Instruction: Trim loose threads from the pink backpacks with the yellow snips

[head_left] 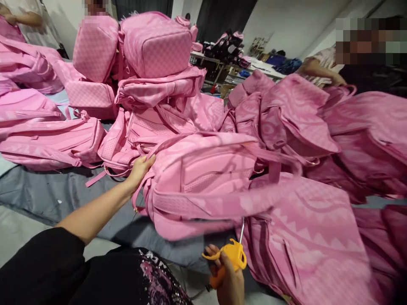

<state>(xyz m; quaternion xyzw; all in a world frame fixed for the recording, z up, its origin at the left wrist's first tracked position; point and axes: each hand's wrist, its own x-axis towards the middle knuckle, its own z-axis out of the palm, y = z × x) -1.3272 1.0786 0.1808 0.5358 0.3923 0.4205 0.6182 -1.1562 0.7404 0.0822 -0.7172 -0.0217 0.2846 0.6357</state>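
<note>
Head view: left hand [140,170] grips the bag [219,167], right hand [231,279] grips the tool [234,255]; bag handling seems underway, next move probably needs steady hold.

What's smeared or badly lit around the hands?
In the head view, motion blur smears the shoulder strap of the held backpack; the left hand and the yellow tool in the right hand look fairly clear. In the head view, the bags at right look dimmer than bags at left, and shadow darkens the grey cover below the backpack.
</note>
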